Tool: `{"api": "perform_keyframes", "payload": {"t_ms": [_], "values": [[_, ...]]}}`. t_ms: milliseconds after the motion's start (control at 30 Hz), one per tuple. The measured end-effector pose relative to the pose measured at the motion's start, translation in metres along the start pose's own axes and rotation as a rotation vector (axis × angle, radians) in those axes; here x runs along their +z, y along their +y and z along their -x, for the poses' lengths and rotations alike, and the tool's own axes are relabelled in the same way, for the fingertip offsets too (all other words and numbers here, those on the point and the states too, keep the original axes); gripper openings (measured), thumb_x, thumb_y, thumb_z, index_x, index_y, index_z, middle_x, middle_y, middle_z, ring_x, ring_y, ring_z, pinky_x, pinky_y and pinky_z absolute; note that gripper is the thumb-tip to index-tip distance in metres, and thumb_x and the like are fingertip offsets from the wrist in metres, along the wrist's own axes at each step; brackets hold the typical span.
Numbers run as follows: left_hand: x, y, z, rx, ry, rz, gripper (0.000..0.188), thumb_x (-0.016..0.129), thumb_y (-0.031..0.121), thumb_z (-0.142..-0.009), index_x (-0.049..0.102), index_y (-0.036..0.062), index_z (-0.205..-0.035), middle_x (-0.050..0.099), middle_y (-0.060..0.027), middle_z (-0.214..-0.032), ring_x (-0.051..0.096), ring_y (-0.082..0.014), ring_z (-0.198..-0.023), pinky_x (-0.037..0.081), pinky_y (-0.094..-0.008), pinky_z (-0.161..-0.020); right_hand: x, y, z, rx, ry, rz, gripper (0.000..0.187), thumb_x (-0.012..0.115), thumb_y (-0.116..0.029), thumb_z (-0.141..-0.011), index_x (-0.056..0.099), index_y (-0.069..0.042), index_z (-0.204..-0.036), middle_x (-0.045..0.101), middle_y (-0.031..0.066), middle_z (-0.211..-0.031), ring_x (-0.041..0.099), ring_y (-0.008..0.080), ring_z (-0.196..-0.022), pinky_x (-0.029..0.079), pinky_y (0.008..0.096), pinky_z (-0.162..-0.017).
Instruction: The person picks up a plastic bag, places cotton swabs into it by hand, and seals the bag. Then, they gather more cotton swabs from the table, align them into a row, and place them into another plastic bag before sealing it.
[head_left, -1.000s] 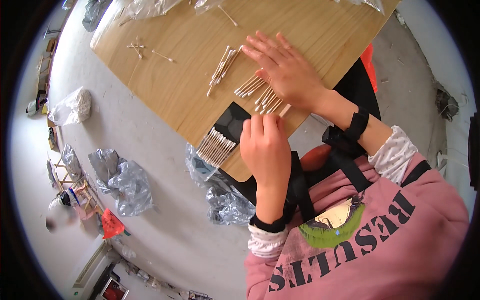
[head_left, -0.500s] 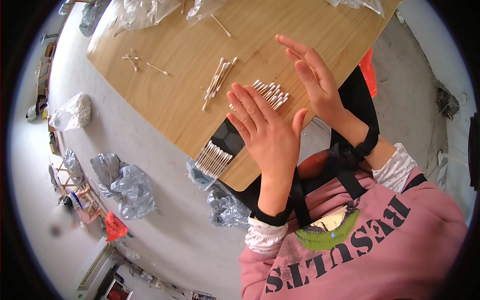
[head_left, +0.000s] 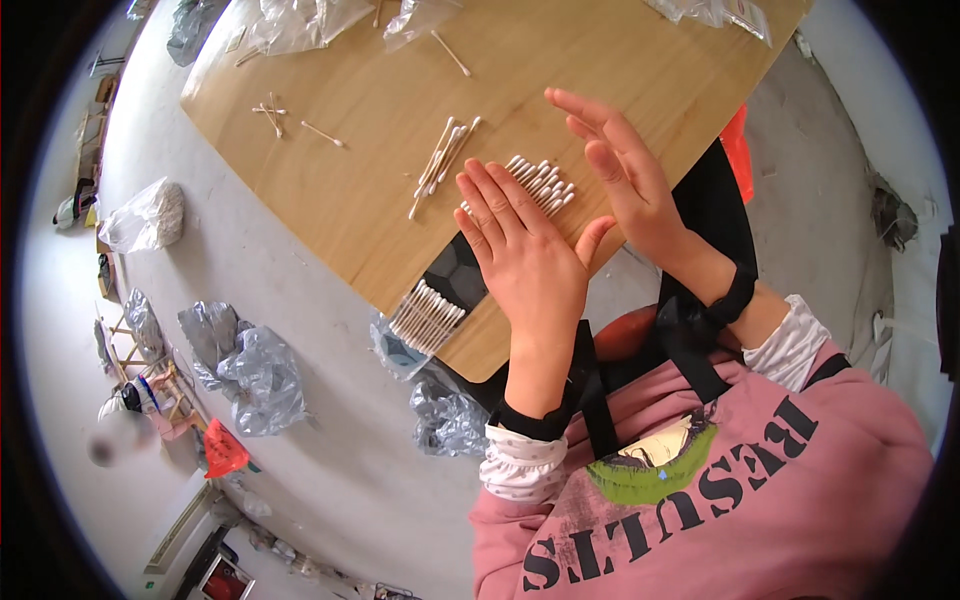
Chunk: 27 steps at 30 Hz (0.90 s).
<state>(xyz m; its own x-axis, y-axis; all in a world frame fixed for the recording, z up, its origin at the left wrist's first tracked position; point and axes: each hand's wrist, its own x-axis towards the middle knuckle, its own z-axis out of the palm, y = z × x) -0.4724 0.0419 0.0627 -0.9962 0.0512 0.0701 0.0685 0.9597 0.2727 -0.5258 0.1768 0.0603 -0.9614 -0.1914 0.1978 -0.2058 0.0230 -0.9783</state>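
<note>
My left hand [head_left: 528,250] is spread flat over a group of cotton swabs [head_left: 545,187], covering part of it; white tips show beyond the fingers. My right hand [head_left: 630,175] is raised to the right of that group, palm turned inward, fingers stretched, holding nothing. A small loose bunch of cotton swabs [head_left: 443,160] lies just beyond my left fingertips. At the near left corner, a neat row of cotton swabs [head_left: 427,317] lies side by side, apparently in clear plastic. Next to it is a dark hexagon-patterned patch [head_left: 456,276].
The wooden table [head_left: 330,210] also carries a few crossed swabs [head_left: 270,115], single swabs [head_left: 322,134], and clear plastic bags [head_left: 310,22] at the far edge. Crumpled grey bags [head_left: 265,380] and a filled clear bag [head_left: 147,217] lie on the floor at left.
My right hand has lowered slightly and come a little closer to my left hand. My left hand has barely shifted. The view has moved slightly; the swabs look unchanged.
</note>
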Motion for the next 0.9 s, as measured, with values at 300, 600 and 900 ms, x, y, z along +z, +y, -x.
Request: {"api": "perform_keyframes", "payload": {"t_ms": [300, 600, 900], "values": [[-0.004, -0.009, 0.013, -0.349, 0.473, 1.167, 0.074, 0.027, 0.049, -0.109, 0.012, -0.0041, -0.159, 0.021, -0.0214, -0.165, 0.016, -0.0309, -0.155, 0.011, -0.045, -0.125, 0.018, 0.0, 0.0, 0.096, 0.084, -0.177, 0.063, 0.039, -0.049, -0.108, 0.042, -0.001, -0.148, 0.046, 0.0126, -0.15, 0.04, 0.0253, -0.143, 0.031, 0.0373, -0.119], [-0.001, -0.001, -0.007, -0.446, 0.705, 1.526, 0.075, 0.028, 0.054, -0.108, 0.015, 0.0007, -0.159, 0.027, -0.0195, -0.163, 0.019, -0.0269, -0.154, 0.011, -0.042, -0.126, 0.031, 0.008, -0.013, 0.102, 0.128, -0.331, 0.068, 0.039, -0.052, -0.107, 0.042, 0.003, -0.147, 0.046, 0.0163, -0.15, 0.04, 0.024, -0.144, 0.029, 0.0372, -0.121], [-0.005, -0.003, -0.017, -0.414, 0.696, 1.569, 0.072, 0.028, 0.054, -0.108, 0.023, 0.0009, -0.157, 0.033, -0.0161, -0.161, 0.023, -0.0244, -0.152, 0.014, -0.0384, -0.126, 0.023, 0.008, -0.029, 0.119, -0.026, -0.262, 0.077, 0.036, -0.057, -0.105, 0.033, 0.005, -0.151, 0.039, 0.0186, -0.156, 0.033, 0.0249, -0.149, 0.021, 0.0397, -0.125]]}}
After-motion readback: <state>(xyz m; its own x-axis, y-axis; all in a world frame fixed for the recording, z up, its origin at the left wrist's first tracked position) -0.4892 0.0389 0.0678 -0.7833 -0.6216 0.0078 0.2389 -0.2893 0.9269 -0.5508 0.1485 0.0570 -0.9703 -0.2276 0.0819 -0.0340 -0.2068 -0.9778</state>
